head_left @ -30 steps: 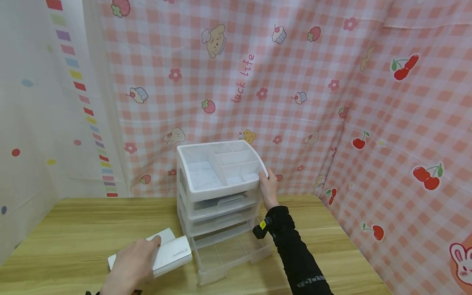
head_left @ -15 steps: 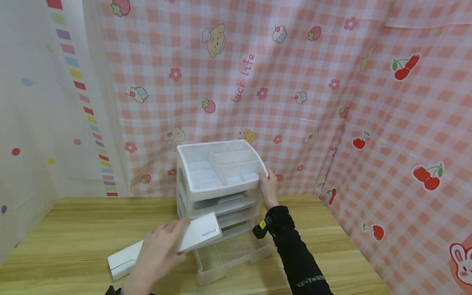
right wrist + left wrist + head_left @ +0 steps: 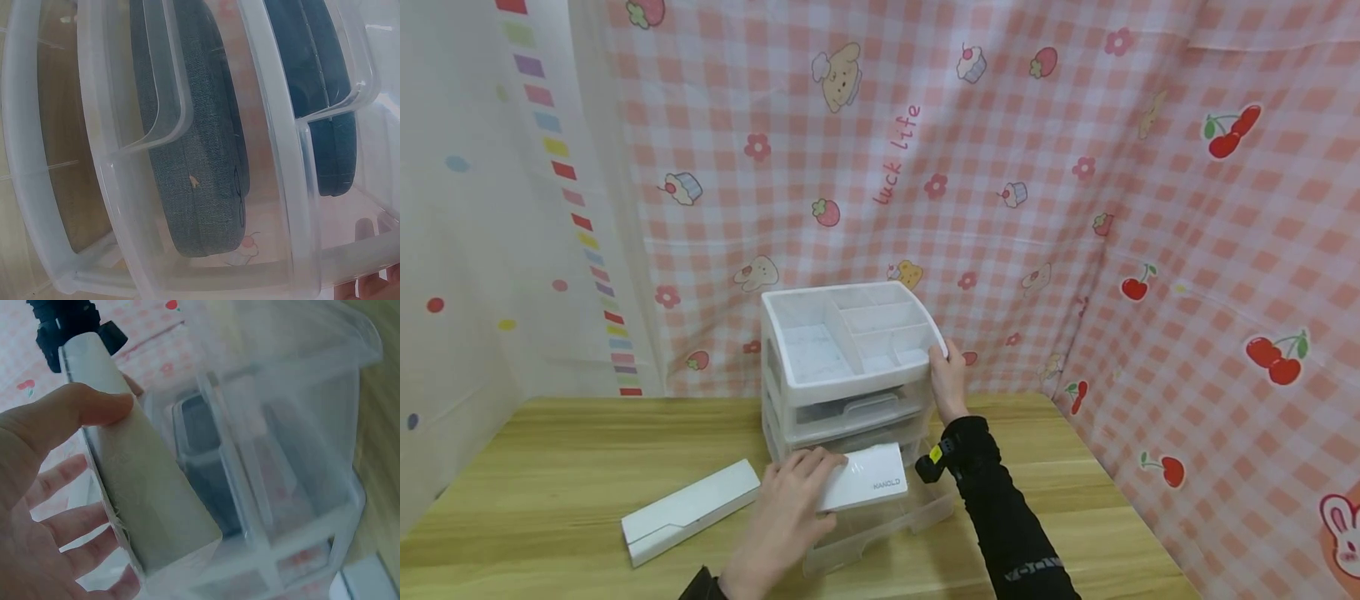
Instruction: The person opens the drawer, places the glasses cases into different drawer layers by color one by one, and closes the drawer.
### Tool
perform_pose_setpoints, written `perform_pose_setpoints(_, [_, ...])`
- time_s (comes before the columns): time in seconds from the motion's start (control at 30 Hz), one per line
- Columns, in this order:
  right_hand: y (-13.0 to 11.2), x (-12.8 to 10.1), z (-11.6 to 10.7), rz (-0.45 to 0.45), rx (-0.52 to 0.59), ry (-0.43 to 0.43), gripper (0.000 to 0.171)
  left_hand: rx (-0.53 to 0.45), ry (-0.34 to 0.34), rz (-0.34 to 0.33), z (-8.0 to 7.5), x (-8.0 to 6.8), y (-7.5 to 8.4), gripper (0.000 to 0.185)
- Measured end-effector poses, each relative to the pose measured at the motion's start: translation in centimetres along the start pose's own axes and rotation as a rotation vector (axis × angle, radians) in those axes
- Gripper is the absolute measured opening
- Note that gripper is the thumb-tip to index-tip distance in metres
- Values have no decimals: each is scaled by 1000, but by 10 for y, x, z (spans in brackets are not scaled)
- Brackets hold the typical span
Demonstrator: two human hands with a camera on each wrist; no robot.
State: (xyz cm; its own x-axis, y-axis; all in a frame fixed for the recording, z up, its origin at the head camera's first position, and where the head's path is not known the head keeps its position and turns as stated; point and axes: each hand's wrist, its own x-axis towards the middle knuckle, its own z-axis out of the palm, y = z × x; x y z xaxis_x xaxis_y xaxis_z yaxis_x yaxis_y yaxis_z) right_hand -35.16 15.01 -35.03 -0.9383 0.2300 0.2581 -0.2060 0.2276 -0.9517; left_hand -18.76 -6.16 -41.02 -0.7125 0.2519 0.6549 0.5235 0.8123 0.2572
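My left hand (image 3: 786,512) holds a white case (image 3: 868,479) marked KANOLD, thumb on one side and fingers on the other. In the left wrist view the long white case (image 3: 153,494) hangs by the clear drawers. From the head it appears over the pulled-out bottom drawer (image 3: 898,532); whether they touch I cannot tell. My right hand (image 3: 950,382) grips the top right edge of the white drawer unit (image 3: 853,382). Through the clear fronts in the right wrist view show a grey-blue fabric-covered case (image 3: 194,187) and a dark blue case (image 3: 331,144).
A second white case (image 3: 688,510) lies on the wooden table (image 3: 587,450), left of the drawer unit. The unit's top is an open tray (image 3: 812,354) with dividers. A pink checked cloth (image 3: 850,167) hangs behind and along the right side.
My left hand has lifted the KANOLD case off the second white case and carried it right, over the bottom drawer. The right hand keeps its grip on the unit.
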Motion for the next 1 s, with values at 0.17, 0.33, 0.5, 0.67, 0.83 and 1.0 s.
perform_pose_setpoints(0.17, [1,0,1,-19,-6,19,23,7,18,-22,18,3,6,65])
perform_pose_setpoints(0.33, [1,-1,1,-18,-18,18,26,-3,6,-48,29,5,9,65])
perform_pose_setpoints(0.5, [1,0,1,-17,-3,8,27,21,-36,-82,30,14,11,63])
perform_pose_setpoints(0.67, [1,1,0,-27,-10,13,25,83,-107,-98,34,23,15,53])
perform_pose_setpoints(0.83, [1,1,0,-29,-20,14,23,192,-171,-45,44,27,17,43])
perform_pose_setpoints(1.0, [2,1,0,-24,-11,6,23,302,-248,27,55,28,18,40])
